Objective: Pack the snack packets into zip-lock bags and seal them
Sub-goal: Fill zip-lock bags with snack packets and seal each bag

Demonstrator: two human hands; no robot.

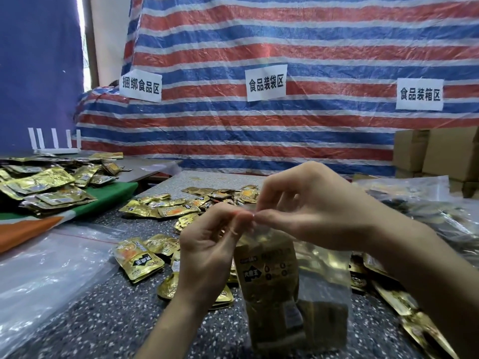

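A clear zip-lock bag with a red seal line hangs upright above the speckled table, holding several gold snack packets. My left hand pinches the bag's top edge from the left. My right hand pinches the same edge from the right, fingertips almost touching the left hand's. Loose gold snack packets lie scattered on the table behind and beside the bag.
A heap of gold packets sits on a green cloth at the left. Clear empty bags lie at the near left, filled bags at the right. Cardboard boxes stand far right before a striped tarp.
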